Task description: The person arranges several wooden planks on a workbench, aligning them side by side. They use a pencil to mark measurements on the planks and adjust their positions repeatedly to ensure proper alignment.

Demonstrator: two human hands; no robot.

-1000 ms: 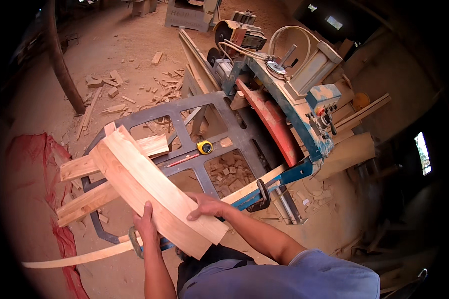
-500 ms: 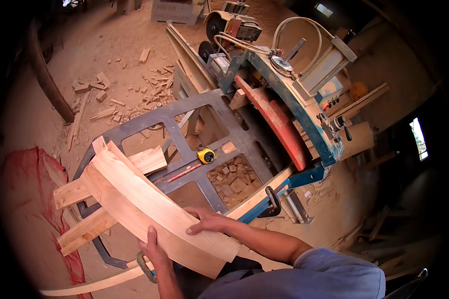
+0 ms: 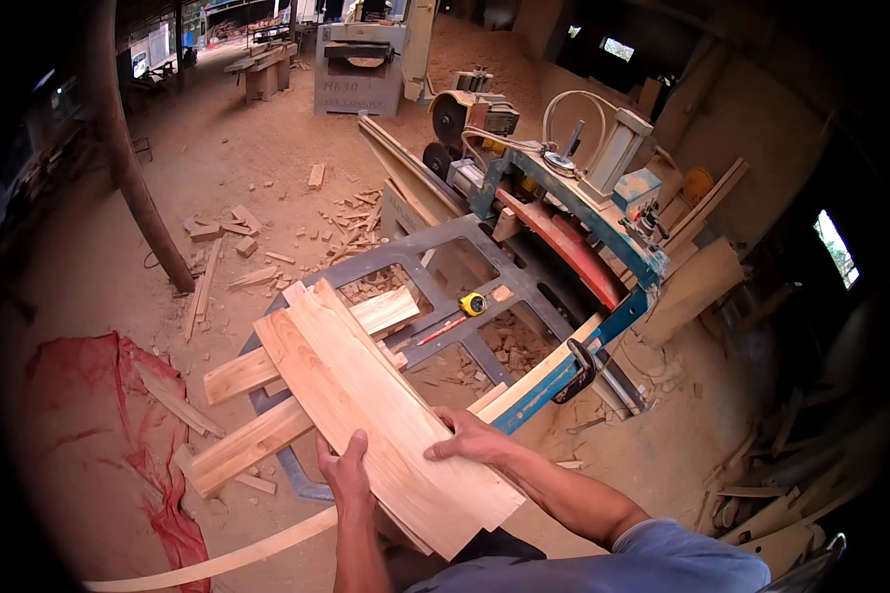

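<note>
A stack of wide, pale wooden boards [image 3: 386,415] slants from my body toward the metal frame table. My left hand [image 3: 346,472] is closed on its near left edge, thumb up along the side. On the opposite edge my right hand [image 3: 465,438] grips the boards, thumb on the top face and fingers out of sight underneath. The far end lies over two thick wooden bars [image 3: 252,445] that cross the table's corner. A yellow tape measure [image 3: 473,303] and a red pencil [image 3: 440,331] lie on the grey frame table [image 3: 475,356] beyond my right hand.
A machine with a blue arch and a red curved guard [image 3: 564,242] stands at the table's far right. A black clamp [image 3: 576,371] sits on its blue rail. Wood offcuts [image 3: 351,222] litter the floor. A red cloth [image 3: 89,395] lies left, near a wooden post [image 3: 133,158].
My view has tilted up, showing more of the workshop. The boards have turned in my hands: their curved side showed before, and now a broad flat face points up.
</note>
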